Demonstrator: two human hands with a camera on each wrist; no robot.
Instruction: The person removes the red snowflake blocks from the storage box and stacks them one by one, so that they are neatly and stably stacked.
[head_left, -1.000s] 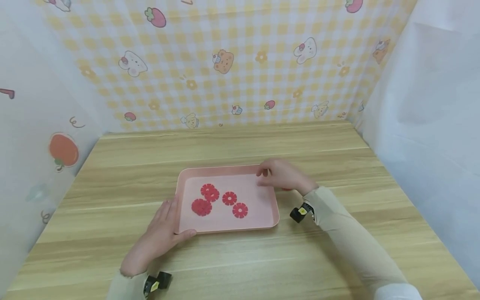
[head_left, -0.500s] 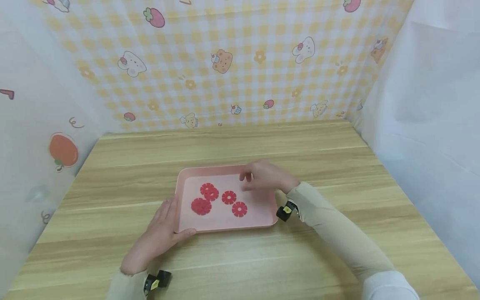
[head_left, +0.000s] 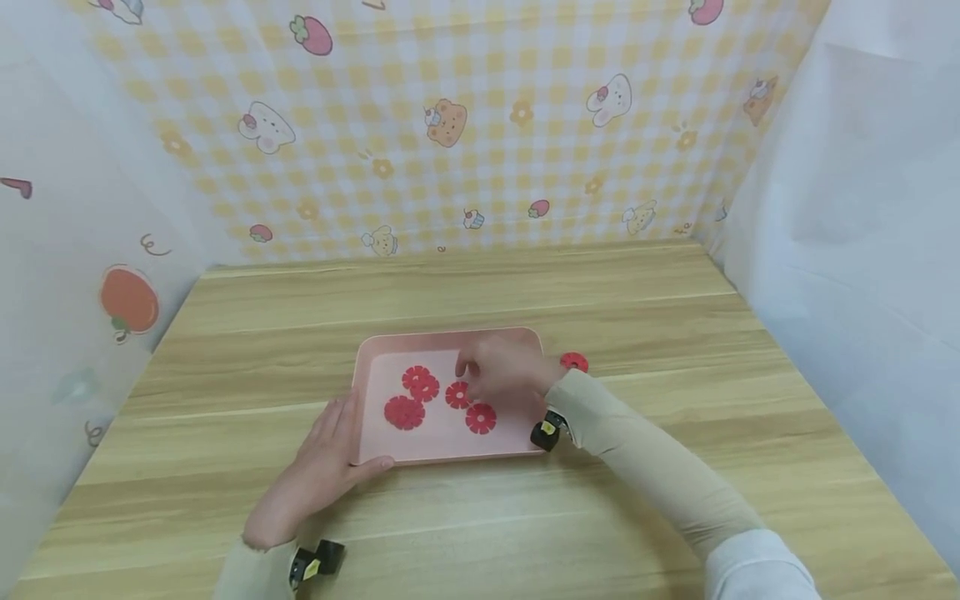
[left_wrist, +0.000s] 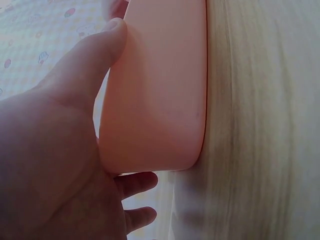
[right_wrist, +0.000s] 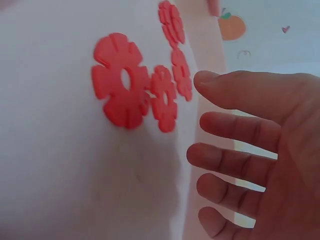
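Observation:
A pink tray (head_left: 450,458) with a pale inside lies on the wooden table. In it are several red notched discs with holes, flower-like interlocking pieces; one disc (head_left: 481,418) lies nearest the front. My left hand (head_left: 322,467) rests against the tray's near left corner, its thumb along the front rim and its fingers beside the left wall. Over the right half of the tray is my right hand (head_left: 498,367), fingers loosely bent, nothing between them. In the right wrist view its fingertips sit near a disc (right_wrist: 120,80) and overlapping others.
Another red disc (head_left: 574,361) lies on the table (head_left: 637,300) just right of the tray, partly behind the right sleeve. A yellow checked cloth (head_left: 480,167) with cartoon prints stands behind the table, and pale cloth walls (head_left: 840,208) flank it.
My right hand has moved left from the tray's right edge to over the discs, uncovering the disc on the table. My left hand and the tray stay put.

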